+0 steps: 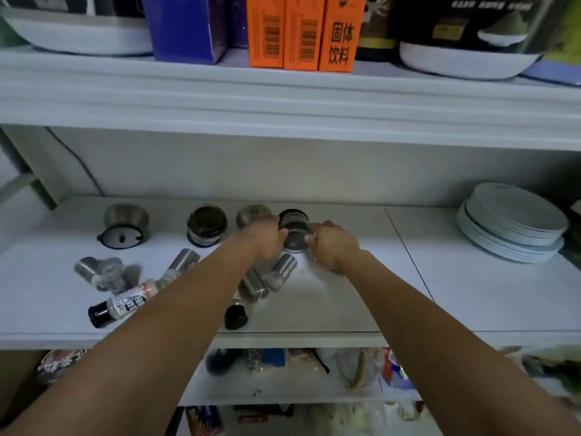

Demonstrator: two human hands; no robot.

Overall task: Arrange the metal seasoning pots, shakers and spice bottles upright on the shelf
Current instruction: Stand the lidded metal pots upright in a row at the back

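Both hands hold a metal seasoning pot with a clear lid point(293, 228) at the back middle of the white shelf point(408, 294): my left hand point(262, 239) grips its left side, my right hand point(333, 243) its right side. Behind my left hand stands a metal shaker point(253, 215). A second lidded pot point(206, 225) stands left of it, and a third pot point(124, 226) lies tipped at the far left. Several metal shakers point(273, 278) and spice bottles with black caps point(118, 305) lie on their sides at the front; my left forearm hides part of them.
A stack of pale plates point(512, 225) stands at the shelf's right end. The shelf above carries bowls point(78, 29), a blue box and orange boxes point(301, 33). Lower shelves hold bags and packets point(314, 366). A dark cable point(78, 165) runs down the back wall at left.
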